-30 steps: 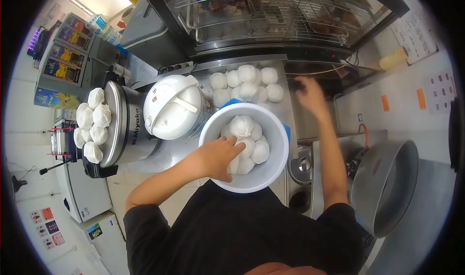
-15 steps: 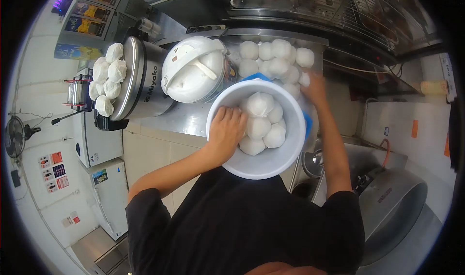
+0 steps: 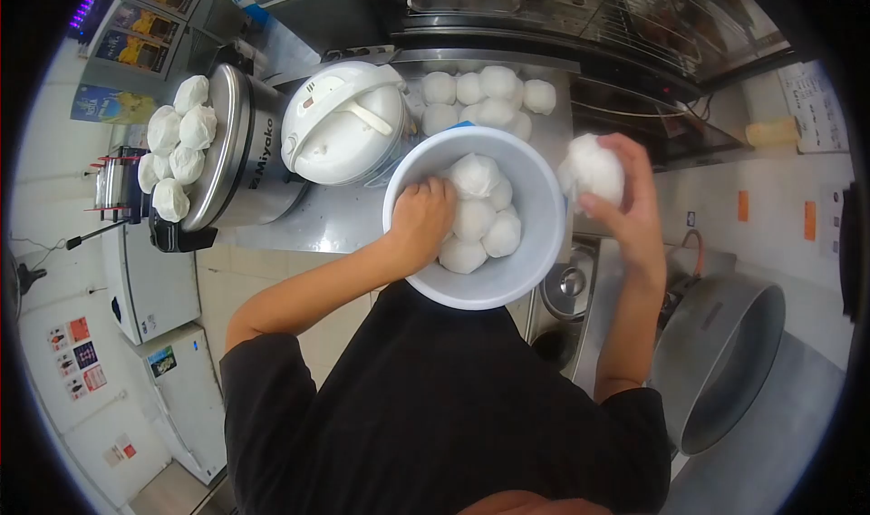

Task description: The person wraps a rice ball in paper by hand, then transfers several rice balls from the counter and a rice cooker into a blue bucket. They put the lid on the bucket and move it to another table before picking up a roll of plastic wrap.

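Note:
A pale grey-white tub (image 3: 535, 261) stands in front of me with several white wrapped balls (image 3: 473, 218) heaped inside. My left hand (image 3: 423, 220) reaches over its left rim, fingers curled down beside the balls; what they grip, if anything, is hidden. To the right of the tub, my right hand (image 3: 634, 193) is closed around a white wrapped ball (image 3: 598, 170), thumb below and fingers above. A second ball may be pressed against its left side. Behind the tub, several more wrapped balls (image 3: 498, 82) lie on the steel table (image 3: 331, 216).
A white-lidded jug (image 3: 344, 125) stands left of the tub. Beside it is a large steel Miyako cooker (image 3: 263, 148), with several crumpled white bundles (image 3: 198, 127) on its lid. A glass-fronted cabinet (image 3: 562, 25) runs along the back. A big metal pan (image 3: 725, 361) leans at the right.
My right hand has lifted a wrapped ball from the group at the table's right and drawn it to the right of the tub. My left hand stays in the tub. The view has shifted slightly.

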`<control>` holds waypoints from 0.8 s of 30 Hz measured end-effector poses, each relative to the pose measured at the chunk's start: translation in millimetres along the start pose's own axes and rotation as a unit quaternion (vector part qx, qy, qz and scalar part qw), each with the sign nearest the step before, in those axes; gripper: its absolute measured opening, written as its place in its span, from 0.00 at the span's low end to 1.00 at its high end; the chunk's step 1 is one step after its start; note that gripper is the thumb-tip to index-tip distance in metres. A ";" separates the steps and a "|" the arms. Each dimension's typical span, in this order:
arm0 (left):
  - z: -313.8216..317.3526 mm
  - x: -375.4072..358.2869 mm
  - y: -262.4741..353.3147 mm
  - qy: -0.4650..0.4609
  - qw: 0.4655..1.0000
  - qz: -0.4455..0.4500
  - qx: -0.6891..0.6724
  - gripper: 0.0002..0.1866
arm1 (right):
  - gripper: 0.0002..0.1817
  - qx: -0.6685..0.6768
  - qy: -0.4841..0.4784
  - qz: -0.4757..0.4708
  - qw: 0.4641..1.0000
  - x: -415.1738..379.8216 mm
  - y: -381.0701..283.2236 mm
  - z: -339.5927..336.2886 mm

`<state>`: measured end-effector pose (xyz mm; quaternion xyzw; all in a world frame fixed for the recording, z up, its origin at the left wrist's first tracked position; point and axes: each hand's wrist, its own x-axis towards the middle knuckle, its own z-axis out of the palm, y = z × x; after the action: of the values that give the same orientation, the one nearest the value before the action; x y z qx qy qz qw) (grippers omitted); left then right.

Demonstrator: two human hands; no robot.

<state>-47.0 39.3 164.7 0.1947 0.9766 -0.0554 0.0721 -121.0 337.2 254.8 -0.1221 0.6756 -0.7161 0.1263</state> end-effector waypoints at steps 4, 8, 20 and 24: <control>6.1 1.5 -3.9 -0.008 0.999 0.017 0.037 0.29 | 0.39 -0.190 -0.054 -0.031 0.980 -10.5 -2.4 37.2; -9.9 -1.6 -3.6 0.028 0.999 0.006 -0.021 0.37 | 0.38 -0.396 -0.054 -0.040 0.916 -13.0 42.7 89.1; -0.8 24.3 -8.5 -0.018 0.990 0.095 -0.106 0.58 | 0.38 -0.641 -0.109 -0.001 0.760 -10.0 127.5 111.4; -2.6 28.1 -10.1 -0.026 0.991 0.099 -0.091 0.55 | 0.44 -0.663 -0.124 -0.086 0.733 -27.6 142.3 115.9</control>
<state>-76.9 40.9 163.5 0.2820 0.9512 0.0366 0.1196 -52.8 230.3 119.3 -0.3205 0.9438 -0.0727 0.0337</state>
